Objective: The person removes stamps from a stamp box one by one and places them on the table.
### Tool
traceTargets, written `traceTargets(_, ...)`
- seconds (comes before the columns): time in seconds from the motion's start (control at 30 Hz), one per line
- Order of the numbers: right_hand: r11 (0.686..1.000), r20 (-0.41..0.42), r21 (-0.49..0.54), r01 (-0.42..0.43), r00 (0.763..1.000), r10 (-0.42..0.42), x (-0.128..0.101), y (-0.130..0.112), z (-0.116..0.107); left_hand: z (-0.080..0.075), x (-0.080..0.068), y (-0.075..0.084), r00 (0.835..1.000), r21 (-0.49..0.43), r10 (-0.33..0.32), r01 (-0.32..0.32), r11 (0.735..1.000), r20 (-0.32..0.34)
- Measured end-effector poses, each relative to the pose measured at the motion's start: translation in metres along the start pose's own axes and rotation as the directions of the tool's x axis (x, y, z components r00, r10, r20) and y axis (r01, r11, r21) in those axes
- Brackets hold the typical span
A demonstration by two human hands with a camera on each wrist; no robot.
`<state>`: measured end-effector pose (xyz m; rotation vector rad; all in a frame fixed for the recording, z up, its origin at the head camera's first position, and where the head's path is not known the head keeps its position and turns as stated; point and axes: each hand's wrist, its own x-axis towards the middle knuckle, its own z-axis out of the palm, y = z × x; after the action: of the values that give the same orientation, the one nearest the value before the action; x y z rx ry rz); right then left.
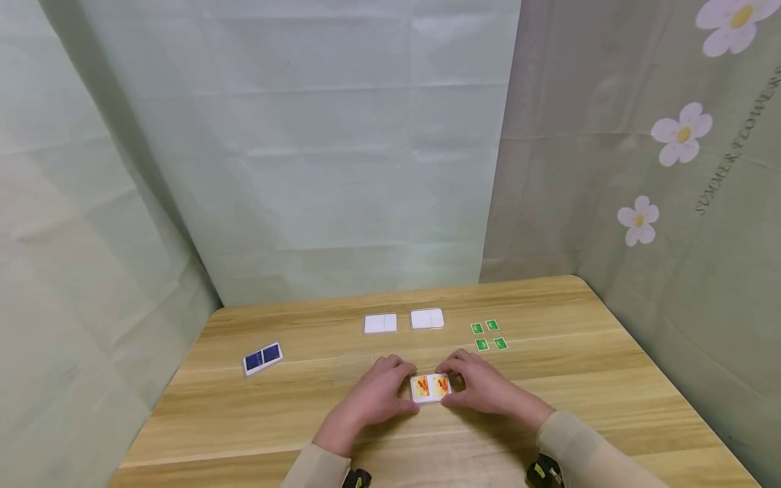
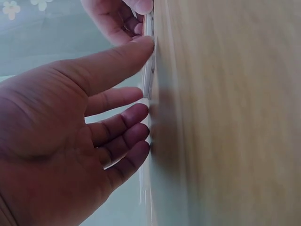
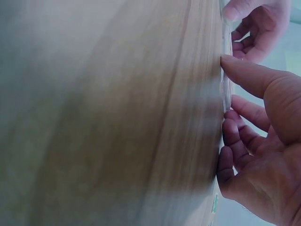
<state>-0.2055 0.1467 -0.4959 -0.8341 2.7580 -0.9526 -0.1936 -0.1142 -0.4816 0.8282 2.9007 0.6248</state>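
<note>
A small white-edged stack of cards [image 1: 431, 388] with orange-red pictures lies face up on the wooden table [image 1: 610, 379], near the front middle. My left hand [image 1: 407, 386] holds its left end, thumb on the near edge and fingers on the far edge. My right hand [image 1: 453, 385] holds the right end the same way. In the left wrist view the left thumb [image 2: 127, 56] presses the thin white edge of the stack [image 2: 149, 80], and the other fingertips touch the table. In the right wrist view the right thumb [image 3: 244, 73] meets the stack's edge [image 3: 227, 96].
Farther back lie two white cards [image 1: 380, 323] [image 1: 427, 318] and several small green cards [image 1: 488, 335] at the right. A blue card pair [image 1: 262, 357] lies at the left. Pale curtains close in the table on three sides.
</note>
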Motion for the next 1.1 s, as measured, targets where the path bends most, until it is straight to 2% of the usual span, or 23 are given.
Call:
traceTargets(0.3,1.0,0.001,-0.001,0.014,1.0,-0.014,0.002,0.003,0.0,0.002,0.004,-0.002,1.0,0.008,0.01,-0.01,1.0,-0.007)
traceTargets(0.6,0.992,0.019,0.124,-0.037,0.999,0.035,0.004,0.005,-0.004,0.004,0.005,-0.003,1.0,0.006,0.007,-0.007,1.0,-0.014)
traceTargets(1.1,0.989,-0.005,0.119,-0.087,0.996,0.089,0.011,0.005,-0.004,0.006,0.003,-0.004,1.0,0.003,0.007,-0.007,1.0,-0.017)
